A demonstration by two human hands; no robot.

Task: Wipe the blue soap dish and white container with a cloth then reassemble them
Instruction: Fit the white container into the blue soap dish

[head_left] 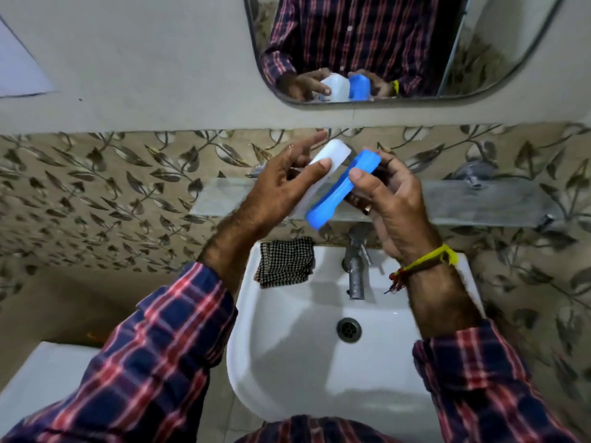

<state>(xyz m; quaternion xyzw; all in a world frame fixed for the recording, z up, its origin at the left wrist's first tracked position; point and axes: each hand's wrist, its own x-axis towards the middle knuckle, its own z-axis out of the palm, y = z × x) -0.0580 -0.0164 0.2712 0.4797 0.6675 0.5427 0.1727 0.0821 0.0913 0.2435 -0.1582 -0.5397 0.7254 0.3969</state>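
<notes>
White ceramic washbasin (pixel 319 372): it is sitting below both hands, with a metal tap (pixel 355 266) at its back edge and a drain (pixel 348 329) in the bowl.
Glass shelf (pixel 479 201): it is running across the leaf-patterned tiles just behind the hands, above the tap.
Checked cloth (pixel 284 262): it is lying folded on the washbasin's back left corner, touched by neither hand and nearer the left arm than the right.
White container (pixel 332 153): the left hand (pixel 281 183) is gripping it, thumb pressing its near face and fingers curling behind; its long axis is slanting from lower left up toward the upper right.
Blue soap dish (pixel 339 193): the right hand (pixel 390 199) is pinching it, thumb on the near rim and fingers behind; it is lying just right of the white container, its long axis slanting almost the same way.
Deciding relation: the two pieces are being held side by side above the washbasin, nearly parallel, with a narrow gap at their upper ends; whether their lower ends are touching cannot be told.
Judged stage: with the cloth set down and both pieces in hand, the person is probably either parting the pieces or fitting them together; which of the two is not clear.
What fitting is calling for: the open faces are needing to turn toward each other with the long axes kept in line.
</notes>
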